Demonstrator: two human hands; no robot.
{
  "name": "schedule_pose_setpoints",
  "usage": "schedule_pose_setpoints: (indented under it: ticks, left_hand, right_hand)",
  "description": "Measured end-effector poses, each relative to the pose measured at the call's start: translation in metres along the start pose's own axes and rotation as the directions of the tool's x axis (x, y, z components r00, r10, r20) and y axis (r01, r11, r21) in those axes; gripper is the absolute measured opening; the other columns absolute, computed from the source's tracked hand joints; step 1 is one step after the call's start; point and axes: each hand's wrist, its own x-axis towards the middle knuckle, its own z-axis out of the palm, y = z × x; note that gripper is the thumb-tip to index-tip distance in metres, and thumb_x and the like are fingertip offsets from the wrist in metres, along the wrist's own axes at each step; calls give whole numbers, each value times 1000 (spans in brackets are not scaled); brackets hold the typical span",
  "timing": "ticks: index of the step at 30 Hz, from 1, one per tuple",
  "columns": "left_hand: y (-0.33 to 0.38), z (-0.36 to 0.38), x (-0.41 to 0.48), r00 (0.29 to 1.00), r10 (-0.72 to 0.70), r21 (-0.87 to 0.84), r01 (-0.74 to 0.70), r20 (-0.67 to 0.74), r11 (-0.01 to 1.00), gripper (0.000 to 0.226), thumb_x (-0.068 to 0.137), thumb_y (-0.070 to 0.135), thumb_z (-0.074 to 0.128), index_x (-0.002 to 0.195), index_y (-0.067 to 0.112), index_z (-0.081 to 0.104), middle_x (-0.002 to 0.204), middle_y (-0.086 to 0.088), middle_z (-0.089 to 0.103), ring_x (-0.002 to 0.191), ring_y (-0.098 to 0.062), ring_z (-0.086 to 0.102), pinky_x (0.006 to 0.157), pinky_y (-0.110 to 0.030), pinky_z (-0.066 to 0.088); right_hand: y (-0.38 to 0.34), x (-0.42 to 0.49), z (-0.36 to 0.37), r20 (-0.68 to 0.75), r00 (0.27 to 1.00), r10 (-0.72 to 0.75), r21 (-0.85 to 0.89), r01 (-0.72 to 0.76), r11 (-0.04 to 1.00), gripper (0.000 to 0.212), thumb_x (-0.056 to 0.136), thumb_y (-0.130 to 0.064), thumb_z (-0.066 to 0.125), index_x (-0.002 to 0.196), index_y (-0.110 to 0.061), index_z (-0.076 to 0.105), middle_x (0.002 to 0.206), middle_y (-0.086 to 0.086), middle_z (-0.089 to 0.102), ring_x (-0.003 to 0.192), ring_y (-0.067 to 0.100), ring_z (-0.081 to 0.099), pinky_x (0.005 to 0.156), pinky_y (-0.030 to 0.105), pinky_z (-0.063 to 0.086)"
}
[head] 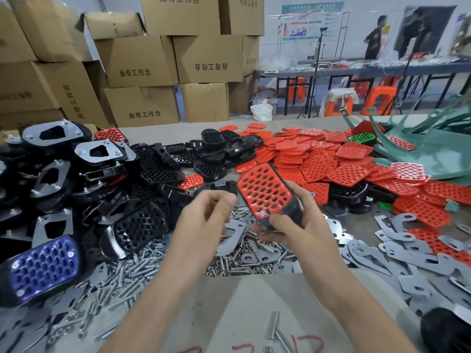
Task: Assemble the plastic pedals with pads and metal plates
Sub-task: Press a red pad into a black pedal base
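The right hand (300, 225) grips a black pedal (295, 207) carrying a red pad (262, 189). The left hand (204, 215) is blurred, its fingers curled; what it holds cannot be told. Screws (132, 271) and metal plates (407, 253) lie around.

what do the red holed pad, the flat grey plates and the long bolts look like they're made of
Red pad on the held pedal: probably moulded plastic or rubber; uniform colour, soft sheen, neat holes.
Grey plates: likely stamped sheet metal; thin, flat, dull silvery sheen.
Bolts: metal, probably plated steel; bright reflective shanks.

Stacked cardboard boxes (142, 64), orange stools (381, 98) behind
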Motion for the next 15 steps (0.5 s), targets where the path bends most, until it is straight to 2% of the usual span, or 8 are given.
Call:
schedule_pose_setpoints:
  ticks: [1,2,3,5,6,8,12,15]
  left_hand:
    - [-4,-8,5,998,38,149,-31,-41,988,11,95,48,59,93,39,65,75,17,67,66,-2,61,61,-25,52]
    - [-9,-17,11,996,69,354,-47,-49,934,10,99,42,55,96,38,63,82,17,68,74,-3,63,69,-30,54]
    - [-14,-25,18,997,75,567,-54,-13,822,12,102,36,50,102,38,61,93,15,68,84,-6,64,77,-34,55]
    - [-22,-31,31,990,22,869,-130,136,477,22,103,23,47,123,28,56,120,7,59,105,-16,59,87,-38,53]
    - [-24,-30,35,977,-27,927,-194,214,322,31,101,15,49,130,25,51,127,3,53,111,-19,56,83,-36,53]
    - [-24,-29,39,955,-73,951,-276,288,142,47,93,4,55,135,23,46,125,2,45,113,-19,52,68,-30,46]
    - [-23,-28,44,943,-48,944,-329,328,-6,47,89,3,62,130,21,47,122,1,42,111,-18,49,63,-28,37]
    - [-27,-30,47,936,-16,935,-353,353,-21,43,89,5,65,123,20,44,119,3,43,109,-16,50,60,-27,38]
  right_hand:
    - [1,2,-2,-36,999,18,15,-17,1000,53,82,-12,65,131,-28,56,102,3,76,83,29,78,66,24,58]
    - [2,3,-4,-68,997,34,19,-33,999,54,81,-15,67,132,-28,56,98,3,76,78,26,77,61,23,56]
    - [4,5,-5,-93,995,47,17,-46,999,55,80,-17,68,133,-26,56,96,3,76,75,23,75,58,23,53]
    - [8,8,-7,-126,990,63,5,-63,998,56,80,-20,70,135,-24,56,94,5,75,70,19,72,54,21,51]
    - [10,9,-8,-137,988,69,-5,-70,998,57,80,-21,70,135,-25,56,93,5,76,69,18,71,53,21,50]
    - [12,10,-10,-154,985,75,-17,-78,997,55,79,-23,70,133,-25,56,92,2,76,68,16,71,51,20,48]
    - [13,9,-14,-178,980,89,-22,-94,995,43,86,-18,72,127,-22,59,92,0,77,68,14,72,48,18,46]
    - [14,9,-15,-172,980,100,-35,-107,994,39,96,-9,67,127,-31,58,90,-5,77,67,12,71,49,17,46]
